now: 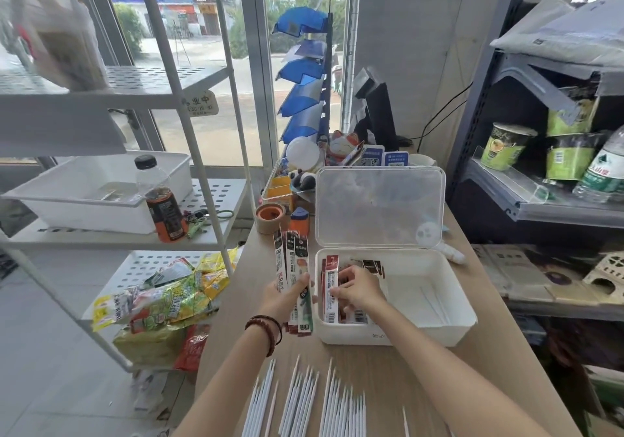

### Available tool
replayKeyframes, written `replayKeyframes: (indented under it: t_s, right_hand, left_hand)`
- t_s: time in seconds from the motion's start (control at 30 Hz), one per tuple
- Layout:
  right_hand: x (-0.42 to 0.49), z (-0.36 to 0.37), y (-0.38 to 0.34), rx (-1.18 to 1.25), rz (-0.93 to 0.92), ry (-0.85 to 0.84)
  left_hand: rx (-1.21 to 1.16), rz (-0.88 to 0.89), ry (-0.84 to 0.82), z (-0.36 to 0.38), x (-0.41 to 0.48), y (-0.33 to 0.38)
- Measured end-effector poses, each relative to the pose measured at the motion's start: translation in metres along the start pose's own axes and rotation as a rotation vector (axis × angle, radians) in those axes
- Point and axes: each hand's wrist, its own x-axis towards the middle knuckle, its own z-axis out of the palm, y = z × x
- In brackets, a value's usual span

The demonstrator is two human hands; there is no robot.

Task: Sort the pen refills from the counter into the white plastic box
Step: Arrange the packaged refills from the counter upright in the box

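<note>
Step in hand: seating packaged refills along the left wall of the white rectangular plastic box (398,335), which sits on the pale wooden counter (371,362) toward its right edge, clear hinged lid (378,207) propped open behind it.

Left hand (283,296) grips a fan of long narrow printed refill packets (291,257) just outside the box's left wall, fingers curled round their lower halves and the tops splaying apart toward the far edge of the counter.

Right hand (359,288) is inside the box. Its bent fingertips (337,291) pinch the upper part of a red-and-white packet (332,305) that stands on edge against the stack already there. Right half of box is nearly bare.

Loose thin white refill tubes (304,392) lie in rows along the counter's near edge, not yet boxed.

Judgement on doing it well:
- press each packet flat to its neighbours so the row stays on edge and does not slump into the open half
- feed one packet at a time from the fan
- tighten the left grip, since the splayed tops look apt to slip
- leave the open half for the loose tubes
</note>
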Motion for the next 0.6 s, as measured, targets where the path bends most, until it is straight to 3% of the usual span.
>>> replayKeyframes:
  t_s: [0.3,0.6]
  right_hand:
    - [-0.001,-0.033,0.008,0.052,-0.036,0.097]
    - [-0.009,-0.095,0.055,0.114,0.057,0.28]
  left_hand:
    - [-0.031,0.033,-0.027,-0.014,-0.005,0.001]
    - [0.041,0.037,-0.11,0.037,-0.006,0.01]
